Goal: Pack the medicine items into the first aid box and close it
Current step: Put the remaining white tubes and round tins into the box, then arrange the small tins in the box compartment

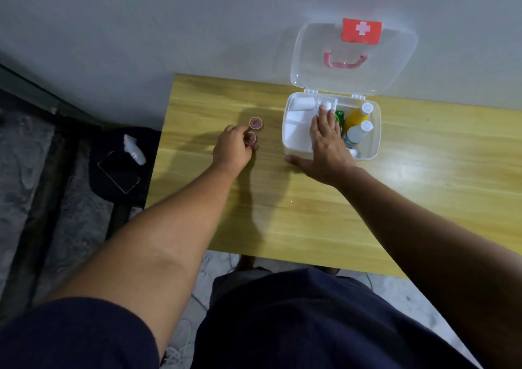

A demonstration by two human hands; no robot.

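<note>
The white first aid box stands open on the wooden table, its clear lid with a red cross label upright against the wall. Inside lie white bandage rolls, an orange bottle, a white bottle and a green item. My right hand lies flat over the box's inner tray, fingers spread, fingertips touching a small white item. Left of the box, my left hand closes around a small red-capped jar. A second red-capped jar stands just behind it.
The table's left edge is close to my left hand. Beyond it, lower down, a dark surface holds a clear plastic case and a white item. The grey wall runs behind the table.
</note>
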